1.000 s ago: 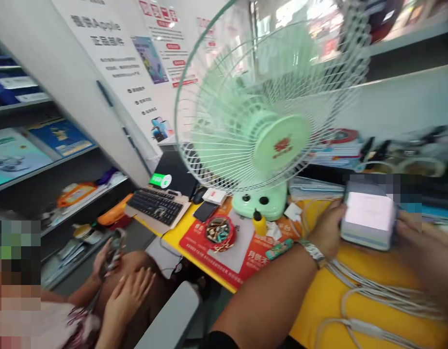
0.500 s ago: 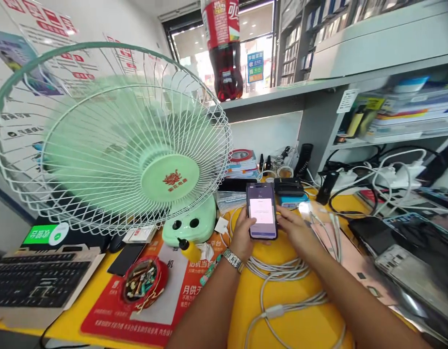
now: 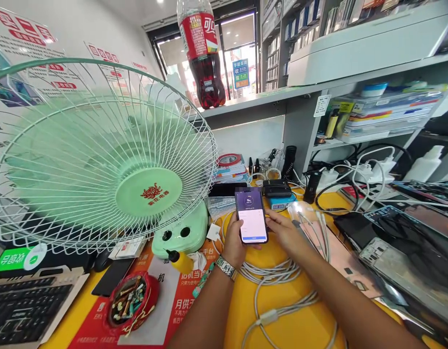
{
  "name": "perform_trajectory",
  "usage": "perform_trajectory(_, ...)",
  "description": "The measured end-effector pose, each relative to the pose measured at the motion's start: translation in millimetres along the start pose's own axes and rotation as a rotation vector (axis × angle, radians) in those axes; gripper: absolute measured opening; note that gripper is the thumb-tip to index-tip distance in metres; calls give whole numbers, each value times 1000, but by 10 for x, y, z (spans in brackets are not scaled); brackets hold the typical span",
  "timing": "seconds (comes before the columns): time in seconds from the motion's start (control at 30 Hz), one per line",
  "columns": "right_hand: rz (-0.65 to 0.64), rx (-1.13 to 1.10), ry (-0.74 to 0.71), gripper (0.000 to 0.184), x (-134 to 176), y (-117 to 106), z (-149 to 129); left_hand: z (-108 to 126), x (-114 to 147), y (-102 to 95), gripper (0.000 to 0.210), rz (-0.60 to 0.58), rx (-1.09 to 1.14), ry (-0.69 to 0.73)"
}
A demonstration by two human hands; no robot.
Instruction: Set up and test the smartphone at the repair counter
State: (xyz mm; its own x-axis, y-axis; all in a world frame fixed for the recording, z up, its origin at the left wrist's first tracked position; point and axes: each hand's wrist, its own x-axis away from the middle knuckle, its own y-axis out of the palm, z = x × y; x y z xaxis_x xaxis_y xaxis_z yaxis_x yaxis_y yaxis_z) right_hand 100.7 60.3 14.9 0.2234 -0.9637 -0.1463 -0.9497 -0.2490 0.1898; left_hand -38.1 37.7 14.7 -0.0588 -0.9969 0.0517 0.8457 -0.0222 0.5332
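A smartphone (image 3: 252, 218) is held upright above the yellow table, its lit screen toward me. The screen has a purple top with a round dial, a white panel and a blue bar at the bottom. My left hand (image 3: 234, 240), with a metal watch (image 3: 226, 268) at the wrist, wraps the phone's left side, thumb at the screen's edge. Fingers of my right hand (image 3: 282, 232) pinch the phone's right edge; some fingertips are hidden. Below the hands lies a coiled grey cable (image 3: 271, 274) with a pale connector block (image 3: 268, 317).
A green fan (image 3: 147, 191) fills the left, above a keyboard (image 3: 24, 305) and a red bowl (image 3: 151, 295) of small parts. A cola bottle (image 3: 205, 63) stands on the shelf (image 3: 242, 103). Phone parts (image 3: 394, 252) and white cables (image 3: 358, 167) crowd the right.
The phone screen has gone from a white pop-up box to a page with a dial and white panel. My view has turned slightly right; both hands keep their hold.
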Motion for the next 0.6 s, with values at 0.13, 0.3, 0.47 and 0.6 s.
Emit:
perform_trajectory(0.13, 2, -1, -9, 40, -12, -5, 34, -3, -2, 7, 46, -13, 18, -1)
perform_trajectory(0.3, 4, 4, -21, 37, -11, -24, 94, -5, 3, 15, 50, -1, 58, -6)
perform_trajectory(0.47, 22, 8, -26, 38, -14, -22, 102, -2, -2, 4, 50, -13, 79, -29)
perform_trajectory(0.6, 19, -3, -16, 38, -23, -12, 89, -24, -18, -7, 47, -21, 79, -12)
